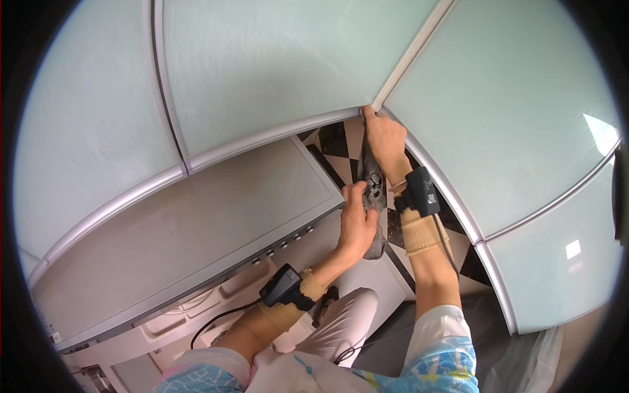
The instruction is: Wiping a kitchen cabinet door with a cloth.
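Observation:
My right hand [385,142] reaches up to the inner corner where two frosted-glass wall cabinets [275,64] meet. Its index finger touches the metal-trimmed lower edge, and the other fingers are curled; whether they grip anything is hidden. Below it hangs a dark grey item [376,189], apparently cloth, with round dark shapes on it. My left hand [357,218] is beside this item, thumb and fingers apart, with the fingertips at its left side. Whether they touch it cannot be told. Both wrists carry black strapped devices.
A grey metal-topped appliance [211,186] with small knobs along its front lies below the cabinets at left. Another glass cabinet [506,98] curves down the right side. Black-and-beige checkered tiles [339,142] show in the corner. Clear plastic sheeting [533,363] is at lower right.

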The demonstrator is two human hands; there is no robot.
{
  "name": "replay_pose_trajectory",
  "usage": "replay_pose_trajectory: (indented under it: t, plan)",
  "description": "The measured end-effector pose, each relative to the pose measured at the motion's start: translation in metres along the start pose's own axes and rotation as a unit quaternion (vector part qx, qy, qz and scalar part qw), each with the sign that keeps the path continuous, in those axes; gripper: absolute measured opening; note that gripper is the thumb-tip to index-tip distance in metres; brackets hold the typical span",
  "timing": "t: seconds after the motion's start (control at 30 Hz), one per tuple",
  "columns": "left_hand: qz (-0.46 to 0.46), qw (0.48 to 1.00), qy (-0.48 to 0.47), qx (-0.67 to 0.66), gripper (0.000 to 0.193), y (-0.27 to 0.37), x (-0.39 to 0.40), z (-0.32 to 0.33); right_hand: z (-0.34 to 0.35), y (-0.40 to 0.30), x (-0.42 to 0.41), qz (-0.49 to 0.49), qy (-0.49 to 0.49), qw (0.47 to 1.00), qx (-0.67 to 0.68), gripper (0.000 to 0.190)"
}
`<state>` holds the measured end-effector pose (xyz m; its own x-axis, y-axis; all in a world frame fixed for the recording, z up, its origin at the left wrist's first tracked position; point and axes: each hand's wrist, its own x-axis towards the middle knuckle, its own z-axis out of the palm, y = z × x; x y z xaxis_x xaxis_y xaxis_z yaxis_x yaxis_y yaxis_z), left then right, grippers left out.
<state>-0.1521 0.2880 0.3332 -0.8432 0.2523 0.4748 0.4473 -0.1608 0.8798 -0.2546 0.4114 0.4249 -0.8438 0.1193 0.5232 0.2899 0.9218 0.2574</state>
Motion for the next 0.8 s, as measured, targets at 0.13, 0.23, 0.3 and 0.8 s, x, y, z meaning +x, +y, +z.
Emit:
replay_pose_trajectory:
  t: [0.13, 0.23, 0.3, 0.8]
  plan:
    - [-0.07, 0.996, 0.001, -0.046, 0.041, 0.008, -0.011, 0.0, 0.009, -0.009, 0.005, 0.015, -0.009, 0.996, 0.083, 0.014]
    - [-0.04, 0.998, -0.013, -0.046, 0.044, 0.012, -0.025, -0.014, -0.024, -0.034, 0.002, -0.054, -0.001, 0.989, 0.136, 0.016]
    - [-0.019, 0.999, -0.009, -0.044, 0.046, 0.023, -0.033, -0.023, -0.034, -0.037, 0.002, -0.087, -0.046, 0.988, 0.123, 0.017]
    - [0.008, 0.997, 0.023, -0.08, 0.047, 0.068, -0.071, -0.129, -0.109, -0.159, -0.028, -0.24, -0.077, 0.956, 0.146, 0.015]
